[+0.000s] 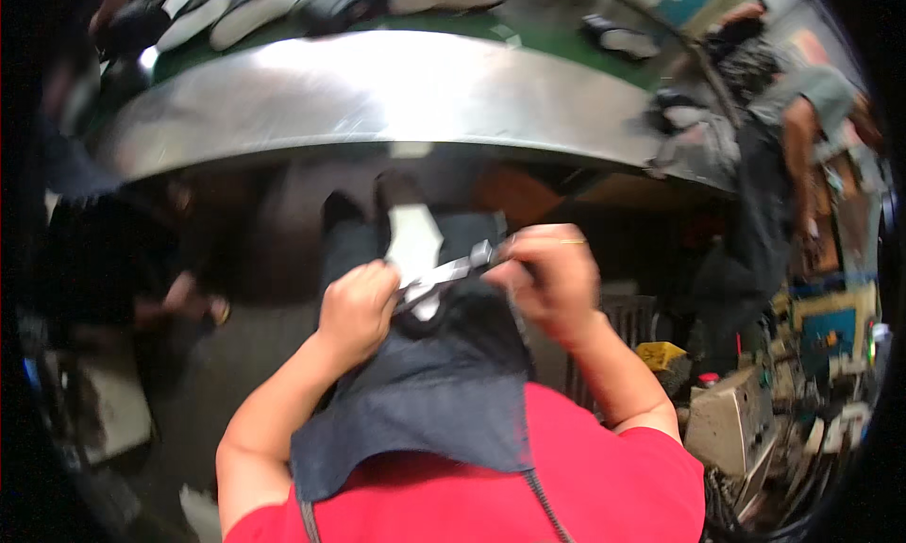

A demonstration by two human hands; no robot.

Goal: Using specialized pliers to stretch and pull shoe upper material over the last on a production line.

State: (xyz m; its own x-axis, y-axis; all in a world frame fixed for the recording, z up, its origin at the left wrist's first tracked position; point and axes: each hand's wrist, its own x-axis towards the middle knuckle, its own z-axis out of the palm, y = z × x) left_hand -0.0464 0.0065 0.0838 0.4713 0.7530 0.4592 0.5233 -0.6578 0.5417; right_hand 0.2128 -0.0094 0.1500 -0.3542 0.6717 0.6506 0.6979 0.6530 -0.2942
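Observation:
Across my lap lies a dark shoe with its pale whitish sole turned upward. My left hand is closed at the shoe's left edge, fingertips against it. Opposite it, my right hand is closed, blurred by motion, around the end of a slim tool with a shiny metal part. Between both hands a light, narrow band crosses over the sole; whether it belongs to the tool or the shoe cannot be made out. A dark apron covers my lap beneath.
Ahead runs a shiny metal ledge beside a green surface carrying several shoes and soles. Another person stands at the right; another's hand shows at the left. A beige box and yellow object lie right.

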